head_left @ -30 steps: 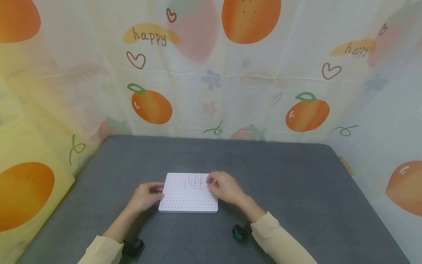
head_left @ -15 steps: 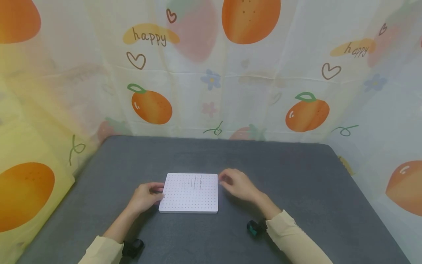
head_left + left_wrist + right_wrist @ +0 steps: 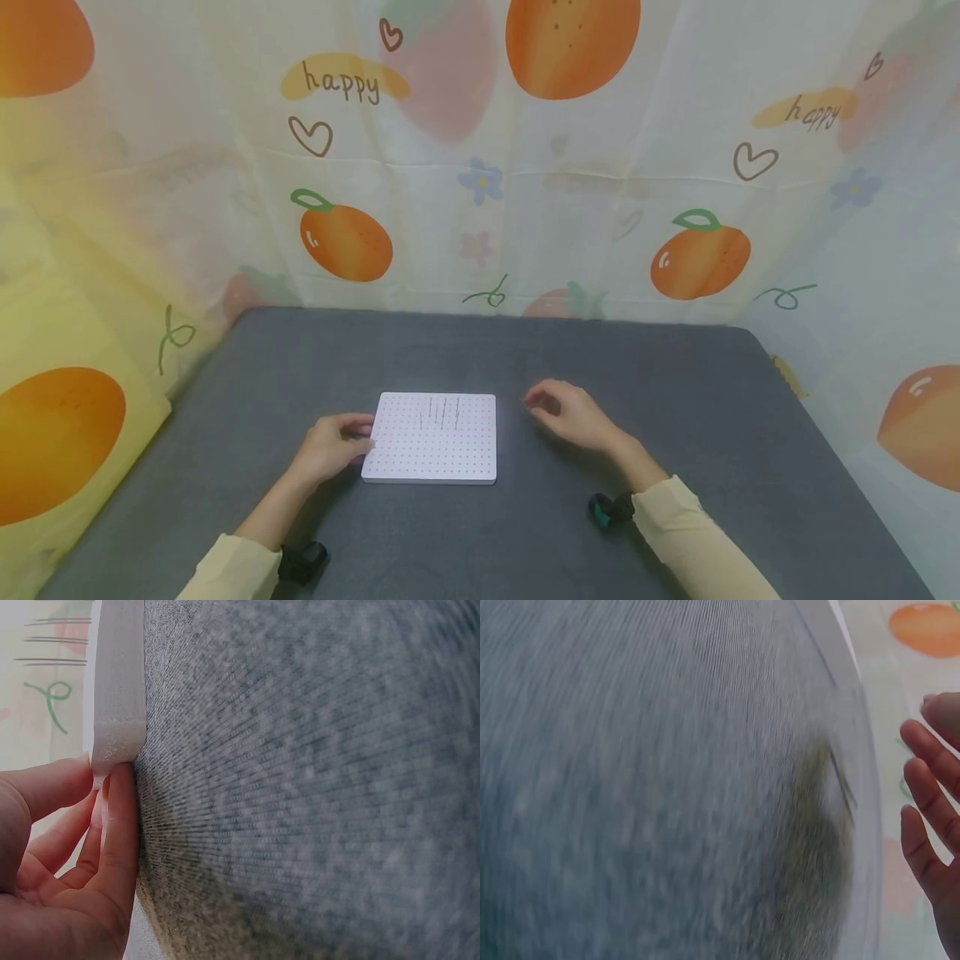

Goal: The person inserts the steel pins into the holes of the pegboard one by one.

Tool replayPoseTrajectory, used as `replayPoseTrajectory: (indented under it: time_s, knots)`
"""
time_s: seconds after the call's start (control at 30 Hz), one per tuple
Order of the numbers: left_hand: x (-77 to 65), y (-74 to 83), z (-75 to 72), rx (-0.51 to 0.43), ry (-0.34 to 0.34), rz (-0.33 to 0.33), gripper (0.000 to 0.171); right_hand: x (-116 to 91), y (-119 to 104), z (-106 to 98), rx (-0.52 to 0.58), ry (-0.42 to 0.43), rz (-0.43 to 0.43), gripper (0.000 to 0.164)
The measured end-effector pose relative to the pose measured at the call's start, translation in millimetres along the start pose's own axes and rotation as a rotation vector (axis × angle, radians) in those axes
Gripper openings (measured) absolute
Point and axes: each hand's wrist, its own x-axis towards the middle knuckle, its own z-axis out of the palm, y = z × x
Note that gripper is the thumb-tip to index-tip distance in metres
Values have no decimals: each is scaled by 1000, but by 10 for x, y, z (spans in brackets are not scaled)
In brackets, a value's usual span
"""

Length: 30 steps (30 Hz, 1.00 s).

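Note:
A white board with rows of small holes, a pegboard (image 3: pixel 427 457), lies flat on the grey table. Several thin dark pins (image 3: pixel 444 410) stand up from its far half; in the left wrist view such pins (image 3: pixel 51 661) stick out sideways from the board's face. My left hand (image 3: pixel 328 448) pinches the board's left edge, the thumb on its top face and the fingers (image 3: pixel 120 832) at the side and underneath. Right of the board, apart from it, my right hand (image 3: pixel 572 413) hovers with loosely bent fingers. Its fingertips (image 3: pixel 916 771) are spread in the right wrist view, with nothing visible between them.
The dark grey table (image 3: pixel 675 400) stretches around the board on all sides. Behind it and at both sides hangs a cloth backdrop (image 3: pixel 555 225) printed with oranges and hearts. Black wrist devices (image 3: pixel 303 563) sit at both sleeve cuffs.
My right hand has moved from over the board's far right corner to the right, clear of the board. The left hand and the board have stayed in place.

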Motion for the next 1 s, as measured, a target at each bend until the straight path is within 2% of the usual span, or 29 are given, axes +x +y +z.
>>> replayPoseTrajectory:
  time_s: [0.27,0.63,1.0]
  knots:
    - [-4,3,-3,1,4,5,39,-43,156,-32,23,-12,19,17]
    - [-11,25,-13,3,-3,-4,39,-85,245,-35,26,-79,67,13]
    - [-11,25,-10,4,-6,-16,40,-66,288,-21,-6,-115,24,14]
